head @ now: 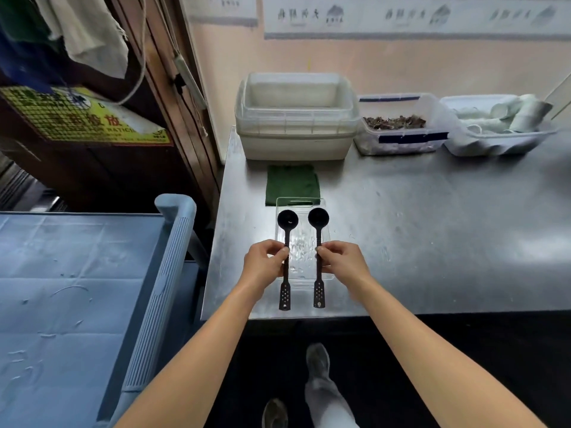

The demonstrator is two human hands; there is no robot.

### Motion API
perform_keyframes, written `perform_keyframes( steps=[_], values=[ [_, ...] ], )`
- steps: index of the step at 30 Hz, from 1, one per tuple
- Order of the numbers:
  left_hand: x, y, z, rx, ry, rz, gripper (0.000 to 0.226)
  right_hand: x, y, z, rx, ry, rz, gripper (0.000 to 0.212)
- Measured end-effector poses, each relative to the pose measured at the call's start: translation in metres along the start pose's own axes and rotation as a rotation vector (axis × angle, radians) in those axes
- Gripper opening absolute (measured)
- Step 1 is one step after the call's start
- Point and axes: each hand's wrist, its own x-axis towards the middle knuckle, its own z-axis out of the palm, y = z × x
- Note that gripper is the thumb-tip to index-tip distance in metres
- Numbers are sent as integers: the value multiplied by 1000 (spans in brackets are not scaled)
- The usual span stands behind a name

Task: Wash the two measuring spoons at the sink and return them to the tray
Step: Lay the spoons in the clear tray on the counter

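Black plastic measuring spoons, a matching pair, are lined up side by side over a clear rectangular plastic tray (302,251) near the front edge of a brushed stainless steel bench (432,227). The left-side black spoon (287,219) and the right-side black spoon (318,217) each have a round deep bowl, a thin straight stem and a flat paddle end dotted with little holes. The bowls sit over the far end of the tray and the paddle ends poke out past its near rim, over bare metal. There's a tiny pale speck in the left bowl, no idea what it is.

The left hand (265,261) pinches the left stem between thumb and fingertips, and the right hand (340,261) does the same on the right stem, both about halfway along. The fingers hide that bit of each stem. I honestly can't tell if the spoons are resting on the tray or held just above it. The tray is so see-through that its edges are hard to follow.

Behind the tray lies a folded dark green cloth (292,183), with its near edge under the tray's far end. Further back are stacked white plastic tubs (296,118), a clear lidded box of brown crumbly stuff (398,128) and a white tray of rolled pale cloths (500,125), which is cut off a little at the right. A blue ribbed plastic cart (77,288) stands left of the bench.
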Motion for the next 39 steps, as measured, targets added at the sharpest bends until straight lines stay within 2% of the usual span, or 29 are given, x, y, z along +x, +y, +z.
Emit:
perform_keyframes(
  steps=[9, 14, 19, 26, 29, 33, 36, 39],
  values=[
    [60, 4, 26, 184, 106, -64, 13, 68, -7, 0, -44, -50, 64, 10],
    [85, 4, 43, 357, 121, -103, 13, 104, -5, 3, -197, -52, 115, 11],
    [98, 6, 57, 519, 143, -120, 14, 126, 0, 8, -458, -98, 132, 18],
    [114, 5, 71, 581, 160, -200, 15, 138, -3, 19, -649, -115, 157, 26],
    [121, 2, 76, 601, 160, -223, 15, 139, -5, 27, -698, -117, 181, 25],
    [123, 0, 83, 713, 130, -265, 15, 139, -8, 39, -710, -79, 249, 37],
    [124, -5, 84, 736, 116, -295, 9, 137, -9, 48, -706, -62, 297, 37],
    [126, -9, 86, 732, 135, -282, 12, 137, -6, 52, -707, -35, 312, 37]
  ],
)
